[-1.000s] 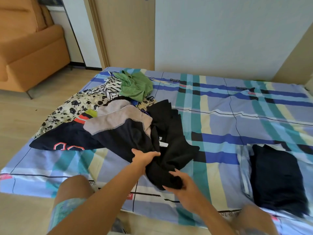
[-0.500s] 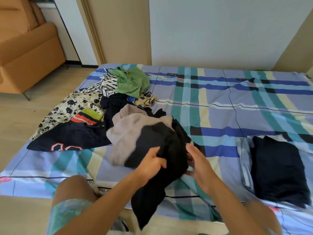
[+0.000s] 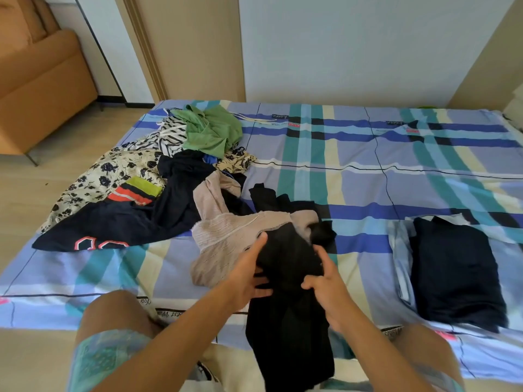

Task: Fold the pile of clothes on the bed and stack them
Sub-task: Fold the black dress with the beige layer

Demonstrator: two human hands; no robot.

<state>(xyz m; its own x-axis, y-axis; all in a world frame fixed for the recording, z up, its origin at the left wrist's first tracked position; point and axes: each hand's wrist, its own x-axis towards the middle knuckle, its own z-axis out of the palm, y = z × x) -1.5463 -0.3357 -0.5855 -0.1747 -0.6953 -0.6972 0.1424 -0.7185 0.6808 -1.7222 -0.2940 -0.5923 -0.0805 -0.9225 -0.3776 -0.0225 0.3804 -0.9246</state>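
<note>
Plaid bed [image 3: 368, 190] edge. Gripping black garment [image 3: 288, 343], left hand [image 3: 249, 278] and right hand [image 3: 328, 292] side by side; hanging lengthwise below grip, toward knees [image 3: 113, 315].

I see an orange sofa [image 3: 39, 89] at far left; pale wood floor [image 3: 70, 137] lies under it, and a white wall [image 3: 353, 46] stands well right of it.

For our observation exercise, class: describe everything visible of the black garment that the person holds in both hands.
The black garment is plain, soft, matte cloth, crumpled, with no print showing. The left hand and right hand grip its bunched top at the near edge of the bed; the rest hangs down between the person's knees. Its top lies against a beige garment.
</note>
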